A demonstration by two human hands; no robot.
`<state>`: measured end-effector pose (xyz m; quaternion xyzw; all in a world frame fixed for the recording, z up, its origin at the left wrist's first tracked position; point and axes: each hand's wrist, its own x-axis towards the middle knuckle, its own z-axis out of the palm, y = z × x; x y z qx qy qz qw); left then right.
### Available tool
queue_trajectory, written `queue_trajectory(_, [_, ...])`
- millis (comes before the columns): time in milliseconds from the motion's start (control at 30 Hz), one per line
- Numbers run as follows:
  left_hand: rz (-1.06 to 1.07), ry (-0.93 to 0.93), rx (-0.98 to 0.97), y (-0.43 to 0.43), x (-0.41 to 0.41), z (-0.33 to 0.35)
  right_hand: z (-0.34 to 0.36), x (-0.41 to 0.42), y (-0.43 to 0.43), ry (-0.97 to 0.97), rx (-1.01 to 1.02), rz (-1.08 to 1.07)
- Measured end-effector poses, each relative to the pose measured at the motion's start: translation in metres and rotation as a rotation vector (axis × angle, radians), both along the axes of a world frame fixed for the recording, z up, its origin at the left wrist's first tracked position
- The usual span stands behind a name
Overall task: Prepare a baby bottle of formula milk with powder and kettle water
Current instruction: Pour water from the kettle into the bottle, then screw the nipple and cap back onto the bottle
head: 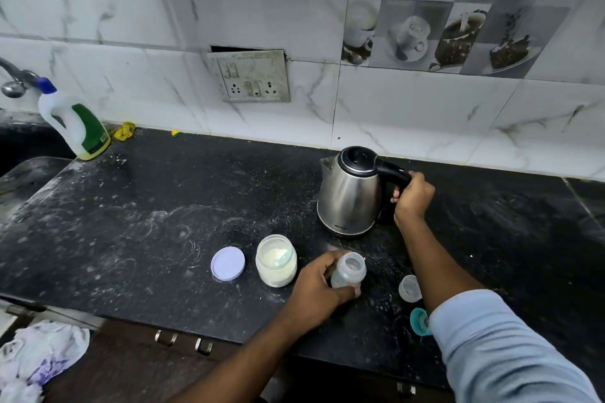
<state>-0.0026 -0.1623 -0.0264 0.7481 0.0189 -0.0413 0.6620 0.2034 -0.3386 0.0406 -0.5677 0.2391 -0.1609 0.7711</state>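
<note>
My right hand (413, 198) is wrapped round the kettle (348, 191) handle; my left hand (316, 291) grips the open baby bottle (348, 270) upright on the counter (131, 222), beside the powder jar (276, 260). I'd tilt slowly, spout over the mouth. Right arm reaches forward, elbow low.

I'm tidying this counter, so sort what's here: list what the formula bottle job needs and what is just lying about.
Needed: kettle, held by the right hand; baby bottle, held by the left hand; open powder jar; jar lid; clear bottle cap; teal teat ring.

Lying about: detergent bottle; yellow cloth; crumpled bag.
</note>
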Motion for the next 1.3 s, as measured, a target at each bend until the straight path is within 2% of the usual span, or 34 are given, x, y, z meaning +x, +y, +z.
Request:
queue_trajectory(267, [0.008, 0.010, -0.014, -0.004, -0.005, 0.003, -0.002, 0.002, -0.003, -0.002, -0.018, 0.038])
queue_trajectory(533, [0.004, 0.017, -0.027, -0.006, -0.007, 0.002, -0.001, -0.012, -0.018, -0.065, 0.076, 0.116])
queue_trajectory(700, [-0.018, 0.004, -0.041, -0.010, -0.003, 0.002, 0.010, -0.030, -0.045, -0.167, -0.166, 0.034])
queue_trajectory(767, [-0.019, 0.006, -0.048, -0.012, -0.002, 0.002, 0.012, -0.049, -0.064, -0.148, -0.338, 0.087])
queue_trajectory(867, [-0.026, 0.002, -0.041, -0.016, -0.001, 0.000, 0.006, -0.090, -0.090, -0.039, -0.610, 0.247])
queue_trajectory(933, [-0.033, -0.002, -0.018, -0.019, 0.000, -0.002, -0.002, -0.121, -0.103, 0.036, -0.722, 0.310])
queue_trajectory(1133, [-0.058, 0.022, 0.034, -0.026, -0.002, -0.008, -0.028, -0.185, -0.112, 0.221, -0.867, 0.552])
queue_trajectory(1200, [-0.060, 0.025, 0.044, -0.028, -0.002, -0.010, -0.034, -0.193, -0.109, 0.299, -0.984, 0.615])
queue_trajectory(1300, [-0.066, 0.027, 0.048, -0.030, -0.002, -0.013, -0.038, -0.200, -0.108, 0.375, -1.062, 0.625])
